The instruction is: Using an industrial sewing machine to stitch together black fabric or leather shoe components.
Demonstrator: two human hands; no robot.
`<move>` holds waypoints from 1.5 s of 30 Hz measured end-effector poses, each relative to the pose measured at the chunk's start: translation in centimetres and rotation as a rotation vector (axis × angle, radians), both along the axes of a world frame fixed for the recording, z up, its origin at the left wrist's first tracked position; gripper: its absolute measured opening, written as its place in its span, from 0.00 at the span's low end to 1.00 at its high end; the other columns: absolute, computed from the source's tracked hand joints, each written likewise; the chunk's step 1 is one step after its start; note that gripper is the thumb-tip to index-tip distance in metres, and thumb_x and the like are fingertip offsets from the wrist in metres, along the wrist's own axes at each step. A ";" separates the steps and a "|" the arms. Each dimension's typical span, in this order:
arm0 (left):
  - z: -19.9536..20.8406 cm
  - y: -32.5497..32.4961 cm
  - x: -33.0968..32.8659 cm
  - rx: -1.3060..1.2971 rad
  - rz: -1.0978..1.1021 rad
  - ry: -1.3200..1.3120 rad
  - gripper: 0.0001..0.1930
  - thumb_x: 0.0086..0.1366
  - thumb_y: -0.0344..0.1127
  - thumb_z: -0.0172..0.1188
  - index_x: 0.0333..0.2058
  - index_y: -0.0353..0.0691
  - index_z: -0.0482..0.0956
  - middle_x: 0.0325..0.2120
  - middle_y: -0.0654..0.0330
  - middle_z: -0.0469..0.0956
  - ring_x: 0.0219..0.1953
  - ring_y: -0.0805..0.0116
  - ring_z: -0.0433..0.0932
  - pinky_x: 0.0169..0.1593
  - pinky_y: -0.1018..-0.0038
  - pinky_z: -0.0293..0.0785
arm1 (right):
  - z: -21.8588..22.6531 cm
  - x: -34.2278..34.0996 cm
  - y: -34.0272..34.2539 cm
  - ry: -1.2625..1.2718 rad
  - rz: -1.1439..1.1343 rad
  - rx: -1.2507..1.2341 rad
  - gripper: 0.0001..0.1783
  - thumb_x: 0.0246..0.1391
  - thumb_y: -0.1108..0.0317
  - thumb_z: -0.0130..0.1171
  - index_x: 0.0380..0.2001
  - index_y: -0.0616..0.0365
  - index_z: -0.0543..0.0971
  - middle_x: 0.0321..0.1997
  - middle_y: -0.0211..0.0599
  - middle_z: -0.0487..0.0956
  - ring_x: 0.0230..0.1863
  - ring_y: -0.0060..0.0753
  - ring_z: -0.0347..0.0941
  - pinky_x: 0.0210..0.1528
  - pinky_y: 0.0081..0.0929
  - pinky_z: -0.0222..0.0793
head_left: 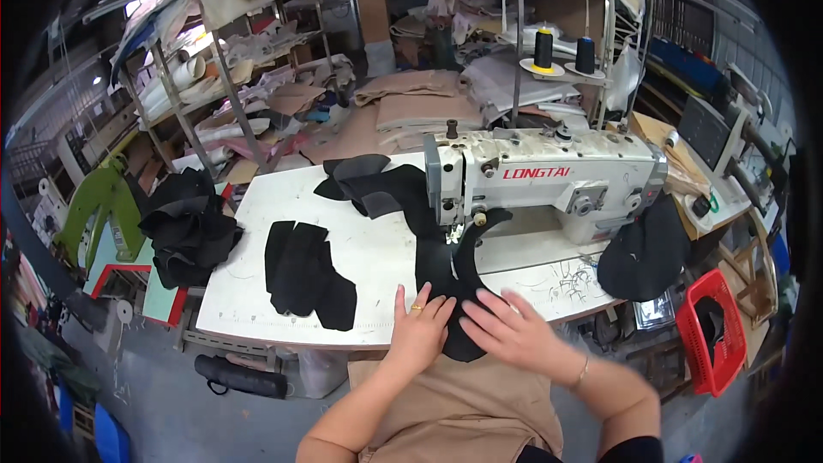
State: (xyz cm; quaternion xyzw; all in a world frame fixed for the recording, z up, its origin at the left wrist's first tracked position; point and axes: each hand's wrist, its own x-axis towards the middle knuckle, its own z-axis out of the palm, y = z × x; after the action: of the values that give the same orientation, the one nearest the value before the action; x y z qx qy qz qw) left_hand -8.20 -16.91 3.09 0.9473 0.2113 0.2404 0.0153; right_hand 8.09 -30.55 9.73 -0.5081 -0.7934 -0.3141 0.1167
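Far left: heap of black pieces (189,227) at the left end of the white table (377,261). Next, flat black cutouts (309,274). Left hand (420,332), fingers extended, fingertips on black fabric (434,264), which runs beneath the sewing machine (549,173) head. Right hand (521,336) just beside, apart, fingers likewise extended on the fabric. Far right: red basket (713,343).
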 end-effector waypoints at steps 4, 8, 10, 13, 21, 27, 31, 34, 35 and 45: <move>-0.5 0.5 1.1 0.002 -0.111 0.036 0.25 0.51 0.28 0.59 0.51 0.44 0.73 0.49 0.59 0.75 0.54 0.55 0.73 0.63 0.54 0.59 | -0.4 4.6 6.3 -0.604 0.065 0.222 0.20 0.52 0.61 0.48 0.47 0.52 0.77 0.65 0.36 0.65 0.72 0.38 0.49 0.72 0.44 0.37; 0.5 1.5 1.0 -0.253 -0.144 -0.049 0.19 0.51 0.23 0.57 0.44 0.41 0.79 0.41 0.56 0.79 0.44 0.55 0.78 0.46 0.64 0.75 | 0.7 6.2 6.6 -0.760 -0.064 -0.330 0.20 0.52 0.61 0.50 0.47 0.55 0.78 0.56 0.42 0.74 0.70 0.44 0.51 0.72 0.45 0.40; 0.3 2.6 1.1 -0.335 -0.168 -0.270 0.14 0.55 0.22 0.57 0.41 0.40 0.80 0.34 0.56 0.80 0.34 0.61 0.80 0.38 0.71 0.75 | -0.6 7.6 5.7 -0.724 -0.015 -0.330 0.22 0.51 0.61 0.51 0.51 0.51 0.75 0.60 0.39 0.71 0.69 0.45 0.52 0.72 0.47 0.41; 1.3 4.5 0.6 -0.820 -0.035 -0.437 0.08 0.64 0.26 0.54 0.41 0.37 0.78 0.28 0.62 0.78 0.28 0.77 0.72 0.34 0.79 0.70 | -2.6 7.4 4.2 -0.521 -0.040 -0.269 0.30 0.53 0.60 0.50 0.61 0.36 0.63 0.67 0.29 0.61 0.69 0.45 0.52 0.70 0.51 0.43; 4.3 5.5 1.7 -0.863 -0.021 -0.389 0.10 0.62 0.26 0.52 0.43 0.37 0.76 0.25 0.55 0.77 0.24 0.66 0.74 0.33 0.75 0.71 | -3.2 8.2 6.6 -0.401 0.061 -0.283 0.30 0.52 0.63 0.51 0.61 0.37 0.63 0.63 0.33 0.65 0.59 0.49 0.65 0.58 0.55 0.61; 3.6 5.5 1.9 -0.798 -0.004 -0.405 0.12 0.60 0.23 0.50 0.43 0.36 0.75 0.33 0.52 0.78 0.31 0.56 0.77 0.37 0.69 0.73 | -3.4 7.1 5.9 0.322 -0.090 -0.483 0.36 0.34 0.75 0.58 0.55 0.52 0.72 0.39 0.33 0.76 0.36 0.30 0.74 0.41 0.31 0.64; 3.5 5.2 2.4 -0.561 -0.064 -0.364 0.13 0.58 0.21 0.48 0.41 0.38 0.74 0.34 0.51 0.75 0.36 0.51 0.74 0.42 0.64 0.72 | -4.2 5.5 3.7 0.274 -0.052 -0.339 0.36 0.34 0.74 0.58 0.55 0.52 0.71 0.46 0.33 0.74 0.45 0.33 0.73 0.48 0.34 0.64; 3.5 4.2 3.4 -0.512 -0.084 -0.341 0.12 0.57 0.24 0.52 0.40 0.40 0.75 0.33 0.52 0.74 0.37 0.50 0.74 0.42 0.62 0.72 | -3.5 4.3 4.2 0.306 -0.022 -0.300 0.33 0.37 0.69 0.61 0.53 0.50 0.72 0.51 0.33 0.73 0.51 0.36 0.72 0.53 0.40 0.63; 3.7 3.9 3.5 -0.519 -0.065 -0.299 0.11 0.56 0.25 0.56 0.39 0.39 0.76 0.33 0.53 0.75 0.36 0.52 0.74 0.42 0.64 0.71 | -4.0 4.1 4.3 0.301 0.021 -0.322 0.31 0.37 0.68 0.62 0.51 0.52 0.73 0.53 0.35 0.73 0.55 0.37 0.70 0.58 0.40 0.62; 0.0 3.0 3.3 -0.170 -0.230 0.025 0.09 0.57 0.29 0.58 0.38 0.37 0.78 0.46 0.56 0.77 0.54 0.55 0.73 0.57 0.62 0.68 | -6.9 2.6 3.3 0.416 0.009 -0.298 0.22 0.44 0.69 0.55 0.46 0.56 0.76 0.49 0.39 0.75 0.52 0.40 0.72 0.57 0.38 0.65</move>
State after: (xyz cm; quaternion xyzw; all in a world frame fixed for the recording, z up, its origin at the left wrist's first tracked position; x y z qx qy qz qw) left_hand -4.89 -13.88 3.08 0.9635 0.1209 0.2065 0.1201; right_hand 10.65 -27.26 2.81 -0.5698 -0.7922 -0.0818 0.2028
